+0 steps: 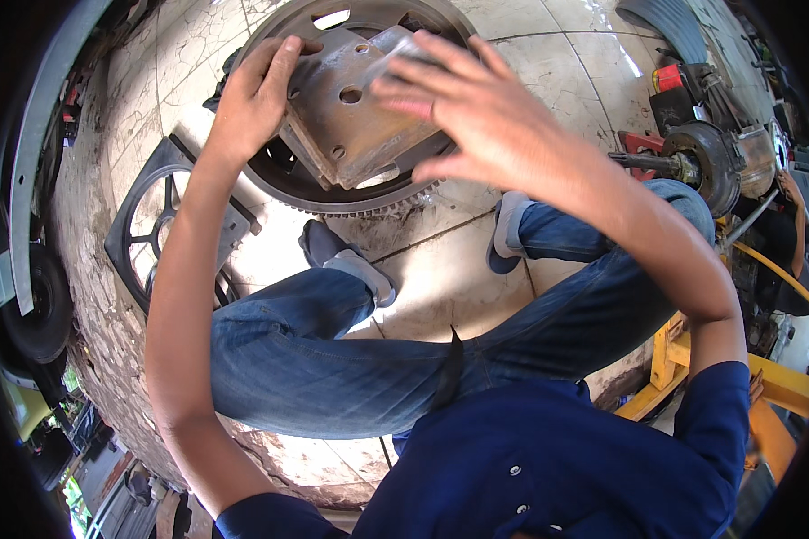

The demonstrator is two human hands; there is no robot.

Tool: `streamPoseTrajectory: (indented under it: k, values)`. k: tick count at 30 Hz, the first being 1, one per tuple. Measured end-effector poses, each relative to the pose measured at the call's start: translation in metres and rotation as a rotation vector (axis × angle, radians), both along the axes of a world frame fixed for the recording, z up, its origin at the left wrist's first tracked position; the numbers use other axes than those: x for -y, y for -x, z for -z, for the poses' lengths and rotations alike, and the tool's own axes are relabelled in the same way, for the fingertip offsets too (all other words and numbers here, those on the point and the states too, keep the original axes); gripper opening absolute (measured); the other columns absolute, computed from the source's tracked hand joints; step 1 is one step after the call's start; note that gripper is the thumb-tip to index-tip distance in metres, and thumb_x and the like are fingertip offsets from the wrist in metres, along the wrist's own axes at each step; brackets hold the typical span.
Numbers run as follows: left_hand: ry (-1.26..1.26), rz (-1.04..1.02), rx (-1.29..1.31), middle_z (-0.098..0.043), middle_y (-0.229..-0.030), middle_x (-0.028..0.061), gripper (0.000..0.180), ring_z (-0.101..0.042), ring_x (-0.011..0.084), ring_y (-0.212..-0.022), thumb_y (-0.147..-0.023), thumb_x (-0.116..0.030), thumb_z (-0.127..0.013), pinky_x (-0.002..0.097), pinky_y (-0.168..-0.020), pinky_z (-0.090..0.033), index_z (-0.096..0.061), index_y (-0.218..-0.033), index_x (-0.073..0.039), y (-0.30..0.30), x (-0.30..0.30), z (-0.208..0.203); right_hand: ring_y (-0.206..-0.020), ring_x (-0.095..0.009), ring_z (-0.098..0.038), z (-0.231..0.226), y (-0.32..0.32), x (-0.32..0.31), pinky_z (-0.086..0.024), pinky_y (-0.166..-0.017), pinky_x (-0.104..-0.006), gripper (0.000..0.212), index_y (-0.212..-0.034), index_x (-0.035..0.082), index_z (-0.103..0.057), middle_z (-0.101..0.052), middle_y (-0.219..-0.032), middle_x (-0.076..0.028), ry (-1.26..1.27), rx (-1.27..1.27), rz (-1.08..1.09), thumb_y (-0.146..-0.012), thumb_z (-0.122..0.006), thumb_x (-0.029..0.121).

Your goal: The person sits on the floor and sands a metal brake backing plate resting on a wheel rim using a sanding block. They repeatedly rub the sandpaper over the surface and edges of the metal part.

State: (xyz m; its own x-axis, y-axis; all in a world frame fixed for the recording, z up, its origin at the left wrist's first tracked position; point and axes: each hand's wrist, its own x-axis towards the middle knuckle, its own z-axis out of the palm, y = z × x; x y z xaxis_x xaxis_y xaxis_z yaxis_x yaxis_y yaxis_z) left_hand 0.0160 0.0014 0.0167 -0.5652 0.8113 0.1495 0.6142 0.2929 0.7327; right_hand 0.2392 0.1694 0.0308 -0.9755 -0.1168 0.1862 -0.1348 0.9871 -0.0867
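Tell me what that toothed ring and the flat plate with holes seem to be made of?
Toothed ring: probably steel or cast iron, dark grey, dull and grimy, with fine cut teeth along its rim. Flat plate: likely steel, brownish-grey and matte, seemingly rusted, with drilled round holes. The left hand holds its edge; the right hand is blurred over it.

A rusty brown metal plate (346,112), roughly square and drilled with several round holes, is held tilted over a large toothed ring gear (368,202) that lies flat on the tiled floor (440,269). The plate's left edge is gripped by the left hand (256,99), and its upper right corner is covered by the right hand (463,99).
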Motion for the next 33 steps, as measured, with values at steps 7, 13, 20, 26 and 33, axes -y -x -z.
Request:
streamPoseTrajectory:
  k: [7,13,20,26,33]
  values:
    - [-0.005,-0.001,0.099,-0.071,-0.109,0.0114,0.038,-0.064,0.0200,-0.100,-0.106,-0.033,-0.047,0.0316,-0.089,-0.048,-0.071,-0.114,-0.004,0.001,-0.005,0.007,-0.149,-0.026,-0.029,0.004,-0.005,0.000,-0.022,-0.121,-0.0586,0.089,-0.146,0.020,-0.051,-0.044,-0.155,-0.003,0.125,-0.006,-0.076,-0.068,-0.085,0.047]
    - [0.018,0.023,0.153,-0.070,-0.114,0.0111,0.035,-0.063,0.0197,-0.107,-0.104,-0.024,-0.045,0.0314,-0.096,-0.046,-0.066,-0.122,-0.004,0.007,-0.005,0.012,-0.146,-0.028,-0.034,0.000,-0.010,0.018,-0.029,-0.117,-0.0619,0.079,-0.141,0.017,-0.055,-0.050,-0.149,-0.006,0.142,-0.016,-0.097,-0.073,-0.083,0.045]
    - [0.028,0.041,0.149,-0.067,-0.123,0.0103,0.043,-0.059,0.0210,-0.119,-0.094,-0.010,-0.041,0.0320,-0.107,-0.040,-0.059,-0.132,-0.005,0.003,-0.004,0.006,-0.148,-0.027,-0.032,0.008,-0.006,-0.002,-0.027,-0.120,-0.0557,0.088,-0.146,0.023,-0.050,-0.047,-0.151,-0.003,0.120,0.005,0.030,-0.068,-0.088,0.036]
    - [0.027,0.047,0.150,-0.068,-0.122,0.0107,0.038,-0.062,0.0219,-0.116,-0.097,-0.015,-0.045,0.0320,-0.105,-0.042,-0.063,-0.128,-0.005,0.009,-0.003,0.012,-0.147,-0.027,-0.034,-0.001,-0.009,0.016,-0.027,-0.119,-0.0602,0.076,-0.142,0.020,-0.054,-0.050,-0.149,-0.006,0.130,-0.037,-0.107,-0.076,-0.082,0.042]
    - [0.057,0.018,0.099,-0.068,-0.120,0.0122,0.035,-0.063,0.0229,-0.112,-0.099,-0.019,-0.046,0.0326,-0.102,-0.044,-0.066,-0.125,-0.008,0.003,-0.004,0.006,-0.149,-0.025,-0.030,-0.008,-0.016,0.026,-0.027,-0.120,-0.0545,0.083,-0.146,0.027,-0.050,-0.045,-0.153,0.000,0.145,0.052,-0.041,-0.072,-0.085,0.037]
